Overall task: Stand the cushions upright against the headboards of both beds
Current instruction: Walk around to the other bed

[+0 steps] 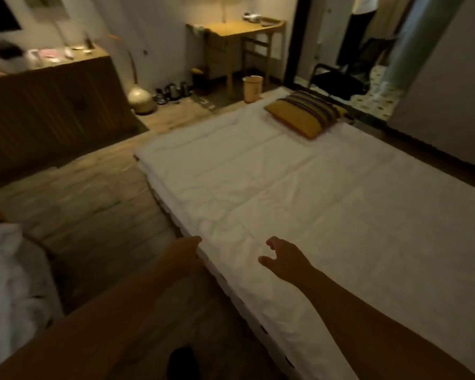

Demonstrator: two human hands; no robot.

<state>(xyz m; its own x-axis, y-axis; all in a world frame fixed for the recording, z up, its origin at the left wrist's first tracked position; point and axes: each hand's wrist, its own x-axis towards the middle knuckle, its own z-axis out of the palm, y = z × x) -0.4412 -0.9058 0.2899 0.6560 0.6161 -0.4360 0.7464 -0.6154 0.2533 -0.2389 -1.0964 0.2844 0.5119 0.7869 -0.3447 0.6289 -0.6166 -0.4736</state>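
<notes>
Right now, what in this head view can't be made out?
- Headboards: none in frame.
- Second bed: cut by the left edge, only rumpled white bedding shows.
- Sideboard clutter: motion-blurred, unidentifiable.
- Person in the doorway: cropped by the top edge.
- Striped cushion: far end hidden behind itself.

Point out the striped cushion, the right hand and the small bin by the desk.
striped cushion (303, 112), head view, top face.
right hand (284, 257), head view, back of the hand.
small bin (252, 89), head view, front wall.
</notes>
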